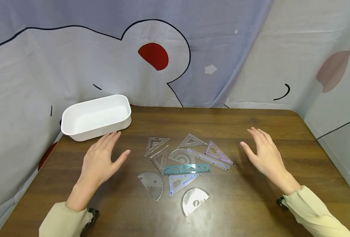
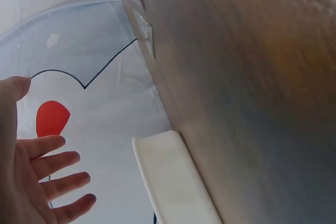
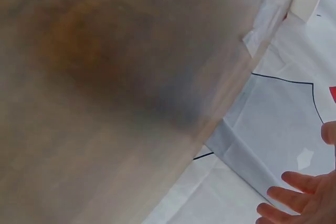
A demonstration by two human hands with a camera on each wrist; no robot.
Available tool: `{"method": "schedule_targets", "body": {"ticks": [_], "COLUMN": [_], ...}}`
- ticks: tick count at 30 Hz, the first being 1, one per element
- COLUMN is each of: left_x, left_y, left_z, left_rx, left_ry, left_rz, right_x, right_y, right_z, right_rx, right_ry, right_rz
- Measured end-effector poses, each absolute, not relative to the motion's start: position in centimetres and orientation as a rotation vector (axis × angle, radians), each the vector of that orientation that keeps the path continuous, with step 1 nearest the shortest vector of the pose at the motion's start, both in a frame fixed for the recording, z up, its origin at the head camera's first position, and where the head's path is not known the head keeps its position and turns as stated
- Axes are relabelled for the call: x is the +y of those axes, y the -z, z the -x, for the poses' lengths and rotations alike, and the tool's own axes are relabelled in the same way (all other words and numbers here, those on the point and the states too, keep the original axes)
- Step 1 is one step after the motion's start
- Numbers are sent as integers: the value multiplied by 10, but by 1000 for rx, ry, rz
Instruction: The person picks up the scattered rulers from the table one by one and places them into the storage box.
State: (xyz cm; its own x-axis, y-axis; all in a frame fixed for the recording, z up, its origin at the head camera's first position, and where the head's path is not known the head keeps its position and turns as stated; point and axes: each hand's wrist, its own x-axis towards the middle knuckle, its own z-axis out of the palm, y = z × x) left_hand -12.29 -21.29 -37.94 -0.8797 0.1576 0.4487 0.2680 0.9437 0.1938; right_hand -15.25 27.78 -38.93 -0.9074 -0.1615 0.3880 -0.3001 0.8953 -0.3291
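My left hand (image 1: 101, 161) hovers over the table's left side with straight fingers and the thumb spread, holding nothing. Its fingertips overlap the near edge of a white tub (image 1: 115, 126) in the head view. On the right, my right hand (image 1: 264, 156) is held the same way, fingers extended. Between the hands lies a loose group of clear drawing tools. Among them are a teal ruler (image 1: 187, 169), a clear ruler (image 1: 207, 159), a purple-marked set square (image 1: 218, 154), a blue-marked set square (image 1: 179, 186) and a silvery protractor (image 1: 192, 199). A clear protractor (image 1: 152, 184) is nearest my left hand.
The tub stands at the table's back left corner. More clear set squares (image 1: 191, 141) and another protractor (image 1: 182, 156) lie at the back of the group, some overlapping. A patterned curtain (image 1: 103, 65) hangs behind the wooden table (image 1: 252, 210).
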Motion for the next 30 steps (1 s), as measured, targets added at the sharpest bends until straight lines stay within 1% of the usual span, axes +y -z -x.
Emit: {"method": "schedule_targets", "body": {"ticks": [7, 12, 16, 23, 30], "left_x": [-211, -210, -212, -224, -245], "left_y": [375, 369, 364, 356, 350], "left_z": [126, 129, 133, 142, 161], "left_rx": [-2451, -2410, -2387, -2311, -2235], "left_ry": [537, 689, 782, 855, 881], "left_rz": [316, 288, 275, 229, 176], "right_x": [270, 264, 259, 250, 244], "right_y": [383, 378, 374, 371, 370], "right_z": [163, 170, 175, 185, 197], "right_rx": [-2606, -2538, -2511, -2489, -2474], "right_ry": [-562, -539, -554, -556, -589], "right_rz": [-377, -420, -403, -377, -370]}}
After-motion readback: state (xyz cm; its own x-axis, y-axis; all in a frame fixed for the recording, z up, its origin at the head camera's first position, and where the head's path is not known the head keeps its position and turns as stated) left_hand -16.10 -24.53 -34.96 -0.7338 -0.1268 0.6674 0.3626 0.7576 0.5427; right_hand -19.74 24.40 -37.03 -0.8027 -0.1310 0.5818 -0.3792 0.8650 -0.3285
